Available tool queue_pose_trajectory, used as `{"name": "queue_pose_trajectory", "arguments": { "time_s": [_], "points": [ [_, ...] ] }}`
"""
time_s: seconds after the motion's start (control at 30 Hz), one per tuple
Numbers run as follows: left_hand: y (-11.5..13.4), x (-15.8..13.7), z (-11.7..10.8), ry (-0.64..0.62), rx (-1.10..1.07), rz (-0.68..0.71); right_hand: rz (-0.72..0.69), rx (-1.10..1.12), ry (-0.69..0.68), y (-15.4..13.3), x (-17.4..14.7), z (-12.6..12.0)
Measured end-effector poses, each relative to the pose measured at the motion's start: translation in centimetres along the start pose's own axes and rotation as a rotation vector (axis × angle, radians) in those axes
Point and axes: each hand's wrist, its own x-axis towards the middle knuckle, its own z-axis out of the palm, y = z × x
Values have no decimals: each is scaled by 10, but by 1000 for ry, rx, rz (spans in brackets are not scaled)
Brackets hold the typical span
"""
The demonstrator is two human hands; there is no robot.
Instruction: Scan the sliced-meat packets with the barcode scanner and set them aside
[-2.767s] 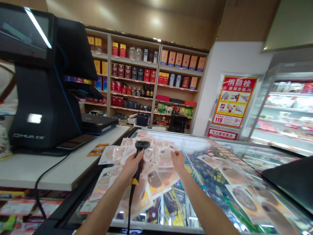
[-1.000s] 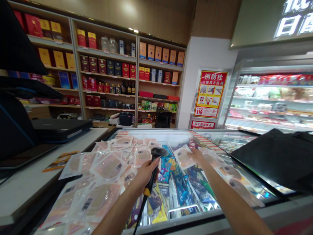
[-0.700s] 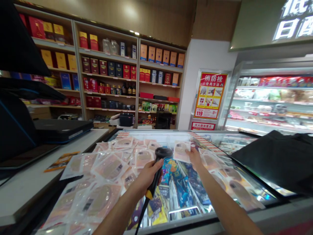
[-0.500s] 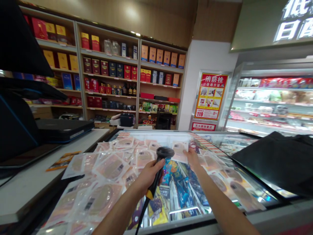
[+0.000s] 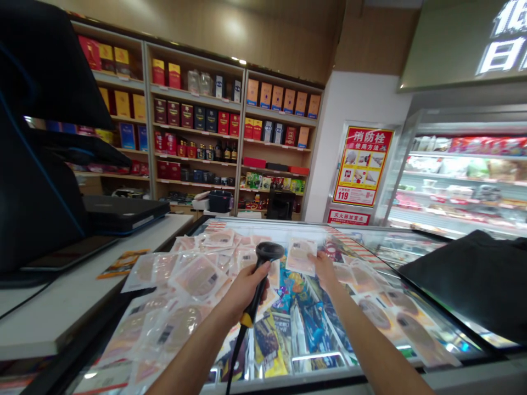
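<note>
My left hand (image 5: 248, 288) is wrapped round the handle of a black barcode scanner (image 5: 269, 250) with a yellow accent and a trailing cable. The scanner head points away, over the freezer's glass top. With its fingers my right hand (image 5: 324, 269) pinches the right edge of a clear flat packet (image 5: 301, 255), which bears a barcode label and stands just right of the scanner head. Many similar packets (image 5: 197, 277) lie heaped on the glass to the left. More packets (image 5: 407, 329) are spread to the right of my right forearm.
Under the glass of the chest freezer (image 5: 288, 378) are bagged goods. A white counter (image 5: 41, 318) with a black terminal (image 5: 37, 159) runs along the left. A black bag (image 5: 473, 285) rests at right. Stocked shelves (image 5: 197, 96) stand behind.
The view has turned slightly left, so the surroundings sit further right. The scanner has shifted a little left, away from the packet in my right hand. Both holds stay the same.
</note>
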Motion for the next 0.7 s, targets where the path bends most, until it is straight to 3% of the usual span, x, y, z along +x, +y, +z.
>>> {"name": "queue_pose_trajectory", "arguments": {
  "time_s": [0.27, 0.37, 0.53, 0.7],
  "points": [
    [5, -9, -46, 226, 20, 35, 35, 102, -175, -10, -21, 55],
    [8, -15, -62, 311, 5, 54, 27, 74, -183, -14, -25, 78],
    [9, -22, -81, 371, 7, 53, -48, -243, -88, -23, -28, 107],
    [7, -25, -85, 377, 16, 46, -94, -586, -31, -34, -33, 123]
  ]
}}
